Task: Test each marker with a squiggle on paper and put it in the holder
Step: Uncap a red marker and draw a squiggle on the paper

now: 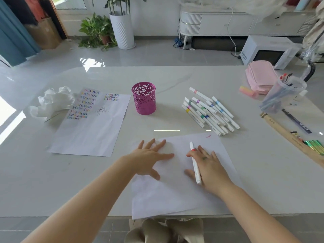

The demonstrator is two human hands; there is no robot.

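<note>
A white sheet of paper (175, 193) lies at the table's near edge, with one small pink squiggle (208, 136) near its far right corner. My left hand (149, 156) presses flat on the sheet, fingers spread. My right hand (208, 165) rests on the sheet's right half and holds a white marker with a red band (195, 163) between its fingers, the marker's end pointing away from me. The magenta cut-out holder (143, 99) stands upright behind the sheet, with no markers showing in it. To its right is a pile of several white markers (210, 113).
A second sheet (91, 123) covered with rows of coloured squiggles lies at the left, beside crumpled white tissue (52, 100). At the right are a pink pouch (259, 76), a clear cup of pens (284, 92), a wooden ruler (287, 132) and green pens (315, 144).
</note>
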